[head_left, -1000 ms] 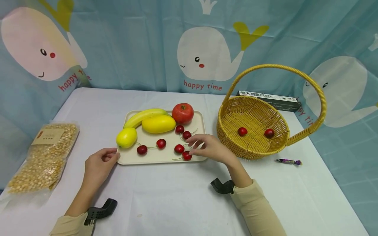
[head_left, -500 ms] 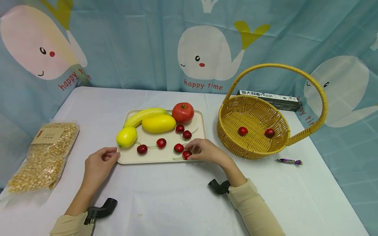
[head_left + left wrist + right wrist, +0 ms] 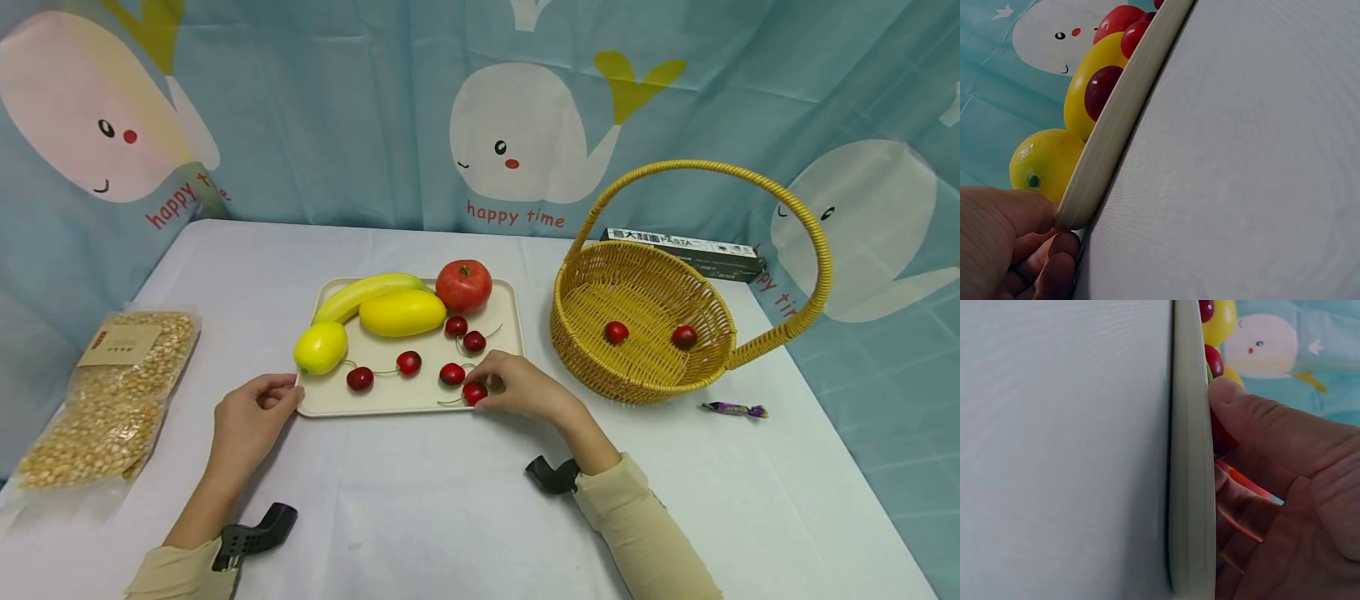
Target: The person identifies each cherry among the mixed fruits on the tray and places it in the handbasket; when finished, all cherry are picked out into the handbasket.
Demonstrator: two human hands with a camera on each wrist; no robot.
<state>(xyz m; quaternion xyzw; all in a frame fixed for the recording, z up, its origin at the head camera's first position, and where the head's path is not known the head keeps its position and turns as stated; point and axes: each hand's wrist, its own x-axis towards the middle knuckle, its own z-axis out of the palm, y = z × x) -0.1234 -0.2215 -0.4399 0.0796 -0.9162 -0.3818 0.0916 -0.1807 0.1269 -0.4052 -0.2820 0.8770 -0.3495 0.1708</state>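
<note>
A cream tray (image 3: 420,392) bears a banana (image 3: 367,292), a yellow mango-like fruit (image 3: 402,313), a lemon (image 3: 321,347), a red apple (image 3: 463,286) and several dark red cherries. My left hand (image 3: 253,421) grips the tray's front left corner, thumb on the rim beside the lemon (image 3: 1047,162). Over the tray's front right corner, my right hand (image 3: 525,387) pinches a cherry (image 3: 474,393) between thumb and fingers. Another cherry (image 3: 452,374) lies close by its fingertips. In the right wrist view the thumb partly covers the held cherry (image 3: 1221,434).
A woven basket (image 3: 592,379) with a tall handle stands right of the tray, two cherries inside. Behind it lies a black pasta box (image 3: 720,265). A purple-wrapped candy (image 3: 735,410) lies in front. At far left is a bag of corn kernels (image 3: 112,408).
My right hand has moved slightly left and down onto the front cherry, and its fingers have closed around it. The left hand stays at the tray's corner.
</note>
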